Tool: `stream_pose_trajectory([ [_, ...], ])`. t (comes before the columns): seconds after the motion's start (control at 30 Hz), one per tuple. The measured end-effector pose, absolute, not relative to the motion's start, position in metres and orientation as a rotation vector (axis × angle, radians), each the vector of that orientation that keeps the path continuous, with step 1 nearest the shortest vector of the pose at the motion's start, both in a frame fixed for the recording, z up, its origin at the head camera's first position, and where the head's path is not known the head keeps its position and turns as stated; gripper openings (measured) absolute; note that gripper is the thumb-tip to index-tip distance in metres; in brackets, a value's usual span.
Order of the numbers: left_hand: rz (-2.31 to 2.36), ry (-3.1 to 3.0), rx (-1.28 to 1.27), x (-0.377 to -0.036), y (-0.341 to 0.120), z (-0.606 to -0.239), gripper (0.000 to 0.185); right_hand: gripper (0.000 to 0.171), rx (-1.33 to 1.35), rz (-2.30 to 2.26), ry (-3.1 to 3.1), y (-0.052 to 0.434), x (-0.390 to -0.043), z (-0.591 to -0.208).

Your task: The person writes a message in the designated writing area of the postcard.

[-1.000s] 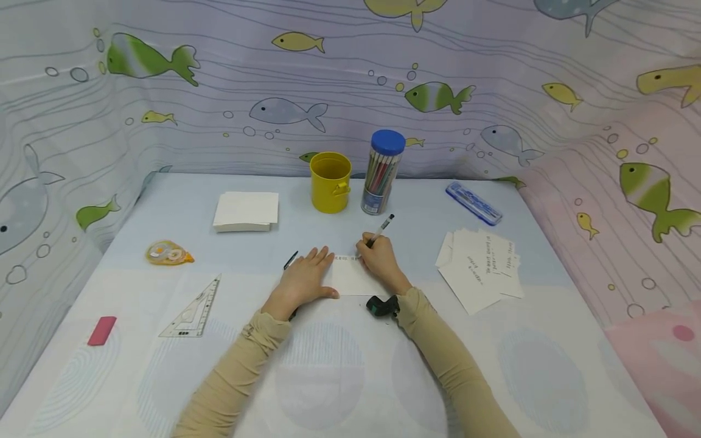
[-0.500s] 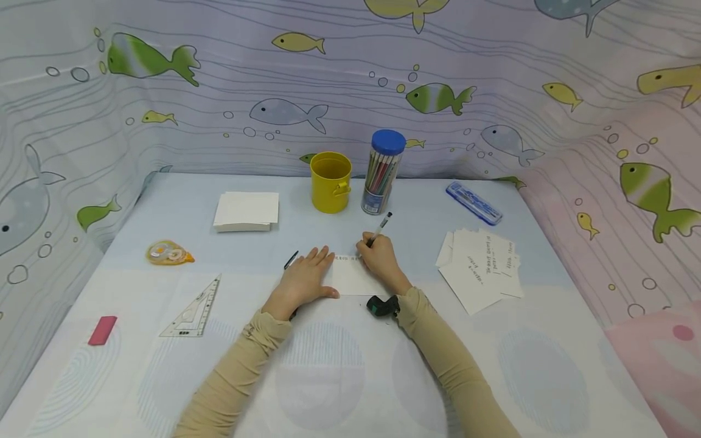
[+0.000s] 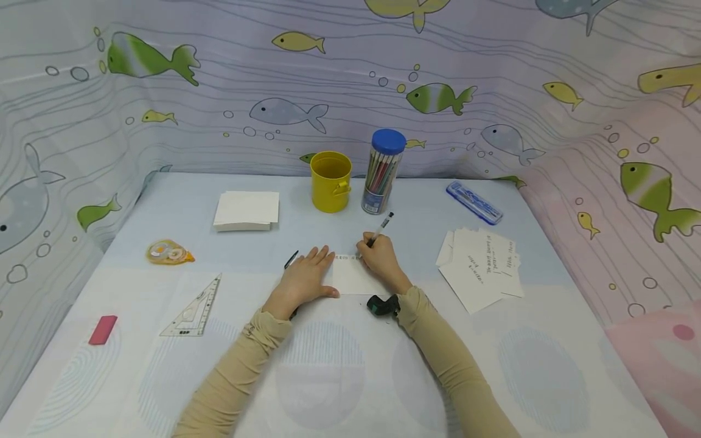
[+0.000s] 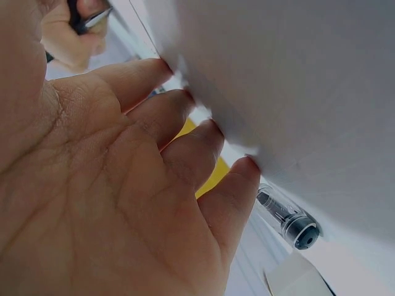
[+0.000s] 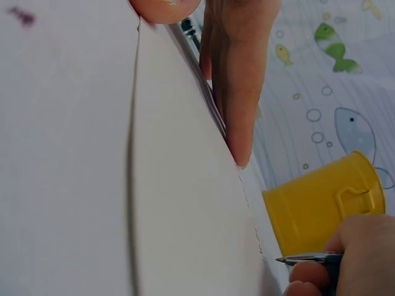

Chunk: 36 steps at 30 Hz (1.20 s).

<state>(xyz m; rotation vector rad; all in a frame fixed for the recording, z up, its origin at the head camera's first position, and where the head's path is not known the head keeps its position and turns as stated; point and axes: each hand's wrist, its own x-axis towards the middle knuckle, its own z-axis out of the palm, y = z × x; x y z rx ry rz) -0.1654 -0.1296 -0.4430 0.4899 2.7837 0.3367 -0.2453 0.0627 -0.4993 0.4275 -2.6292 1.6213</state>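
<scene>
Smooth pale table (image 3: pixel 164 201); right hand (image 3: pixel 380 260) grips slim pen (image 3: pixel 380 229) over rectangular card (image 3: pixel 353 277).

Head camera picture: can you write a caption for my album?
A right hand writes with a pen on a white card that the left hand holds flat.

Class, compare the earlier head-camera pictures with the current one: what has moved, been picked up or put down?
Nothing visibly changed. The right hand still grips the pen with its tip at the top edge of the white card, and the left hand still presses flat on the card's left side.
</scene>
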Motion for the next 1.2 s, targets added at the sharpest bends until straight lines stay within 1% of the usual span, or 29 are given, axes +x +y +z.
stream_pose_trajectory([
  [0.17, 0.305, 2.782, 0.476, -0.1645, -0.128, -0.4433, 0.09, 0.039, 0.41, 1.665, -2.542, 0.063, -0.2451, -0.5017],
  [0.47, 0.305, 2.793, 0.49, -0.1646, -0.1279, -0.4421, 0.092, 0.04, 0.399, 1.56, -2.638, 0.0628, -0.2466, -0.5005],
  [1.2, 0.325, 2.793, 0.481, -0.1634, -0.1288, -0.4426, 0.092, 0.04, 0.413, 1.557, -2.676, 0.0617, -0.2446, -0.4979],
])
